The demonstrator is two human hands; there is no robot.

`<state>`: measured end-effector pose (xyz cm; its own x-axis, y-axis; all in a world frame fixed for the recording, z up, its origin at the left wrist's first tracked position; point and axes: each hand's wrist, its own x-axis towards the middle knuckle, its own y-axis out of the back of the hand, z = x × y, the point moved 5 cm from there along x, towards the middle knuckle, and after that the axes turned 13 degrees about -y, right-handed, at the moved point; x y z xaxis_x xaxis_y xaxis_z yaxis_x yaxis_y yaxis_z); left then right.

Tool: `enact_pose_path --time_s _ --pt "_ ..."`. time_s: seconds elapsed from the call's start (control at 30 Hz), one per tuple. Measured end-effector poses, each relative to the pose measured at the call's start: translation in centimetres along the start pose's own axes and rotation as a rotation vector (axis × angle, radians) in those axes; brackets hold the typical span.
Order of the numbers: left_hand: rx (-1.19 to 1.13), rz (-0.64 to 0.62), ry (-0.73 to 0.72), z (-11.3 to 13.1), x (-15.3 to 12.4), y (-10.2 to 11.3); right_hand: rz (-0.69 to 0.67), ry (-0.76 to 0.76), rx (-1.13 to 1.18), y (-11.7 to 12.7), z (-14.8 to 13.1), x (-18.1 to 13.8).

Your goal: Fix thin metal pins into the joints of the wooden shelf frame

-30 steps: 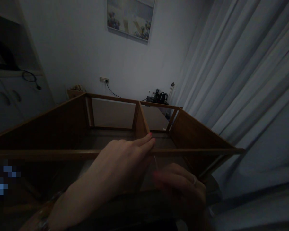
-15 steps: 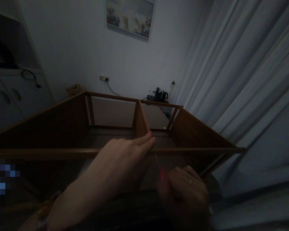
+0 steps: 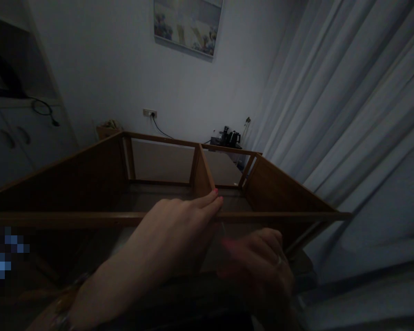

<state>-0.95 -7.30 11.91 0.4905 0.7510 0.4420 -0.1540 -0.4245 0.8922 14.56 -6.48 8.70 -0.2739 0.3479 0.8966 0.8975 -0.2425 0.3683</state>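
Note:
A brown wooden cabinet frame point(image 3: 290, 216) lies in front of me, with a divider board point(image 3: 204, 169) running back from its near rail. My left hand point(image 3: 174, 230) is laid over that rail where the divider meets it. Its thumb and fingers close around the joint, the fingertips against the divider's near end. Just below the rail, my right hand point(image 3: 258, 262) is curled and smeared by motion. A thin, shiny metal rod point(image 3: 223, 227) sticks up from its fingers toward the underside of the rail; the rod's lower part is hidden in the hand.
Grey-white curtains point(image 3: 359, 138) hang close along the right side. Behind the frame, a black kettle point(image 3: 233, 138) stands on a small dark table by the wall. A white cupboard point(image 3: 17, 138) is at the left, and a picture point(image 3: 186, 27) hangs on the wall.
My right hand has turned at the wrist and shifted slightly up and left beneath the rail, still holding the rod. My left hand stays in place on the joint.

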Motion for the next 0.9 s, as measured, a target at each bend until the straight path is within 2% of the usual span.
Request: enact_pose_path --time_s 0.07,0.23,0.47,0.63,0.73,0.9 --pt "0.001 0.005 -0.001 0.0 0.0 0.1 -0.056 0.09 -0.022 -0.2 -0.3 -0.4" --pt "-0.004 -0.008 0.003 0.1 0.0 0.0 -0.105 0.147 0.079 -0.1 -0.4 0.0" --pt "-0.007 -0.004 0.007 -0.1 0.1 0.0 -0.222 0.106 0.126 0.6 -0.2 1.2" --pt "0.013 0.011 -0.007 -0.1 0.1 -0.2 -0.106 0.134 0.014 0.5 0.1 0.7" --pt "0.029 0.012 -0.011 0.0 0.0 -0.2 -0.046 0.092 -0.057 0.0 0.0 0.5" --pt "-0.009 -0.068 0.026 -0.1 0.2 0.0 -0.013 0.126 0.009 -0.8 -1.3 1.1"
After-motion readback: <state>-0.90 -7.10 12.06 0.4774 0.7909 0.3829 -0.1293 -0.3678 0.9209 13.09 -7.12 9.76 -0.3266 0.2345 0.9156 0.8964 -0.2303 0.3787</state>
